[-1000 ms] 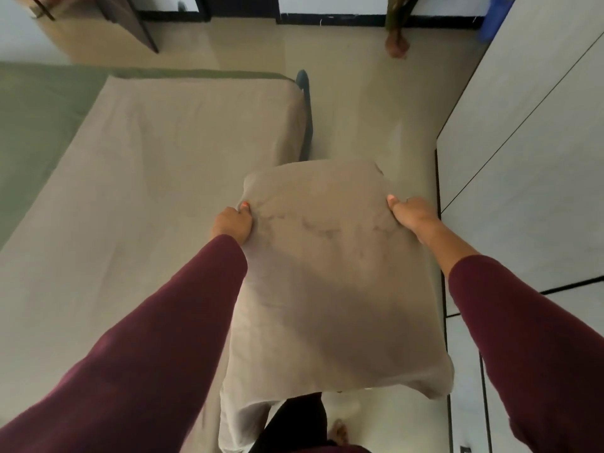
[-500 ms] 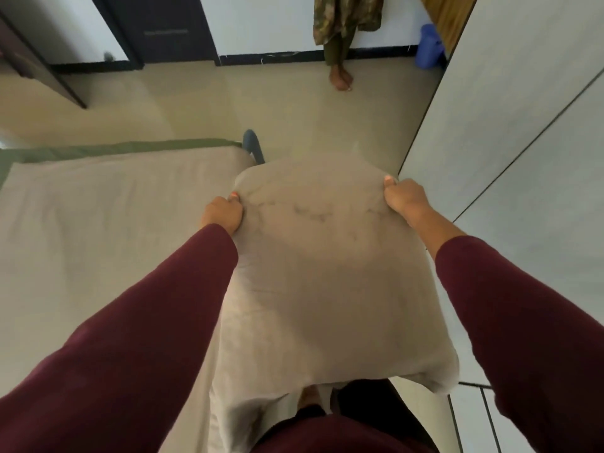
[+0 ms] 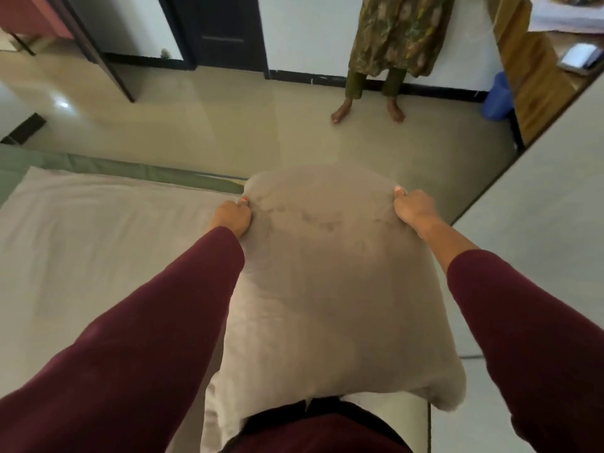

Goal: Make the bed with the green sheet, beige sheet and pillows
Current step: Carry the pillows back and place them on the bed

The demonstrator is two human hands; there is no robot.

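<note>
Maroon sleeves (image 3: 170, 315), both arms stretched forward and down, wrists bare past the cuffs. Left hand (image 3: 231, 218): fingers curled tight, clamped on the far left corner of the pillow (image 3: 330, 289), thumb on top. Right hand (image 3: 412, 209): fingers likewise curled, clamped on the far right corner, thumb pressed into the cloth. Pillow: beige case, held out flat in front of the body, left edge over the right edge of the bed, the rest over the floor (image 3: 228, 132); near end sagging toward the waist. Beige sheet (image 3: 98, 243): spread smooth over the mattress, to the left of the pillow. Green sheet (image 3: 124, 170): a band showing beyond the beige sheet's far edge and at the far left. Wooden unit (image 3: 536, 70), upper right: a white flat item (image 3: 580, 55) lying on its surface, contents otherwise too blurred to tell. Second person (image 3: 389, 44) standing barefoot by the far wall, patterned olive garment.
</note>
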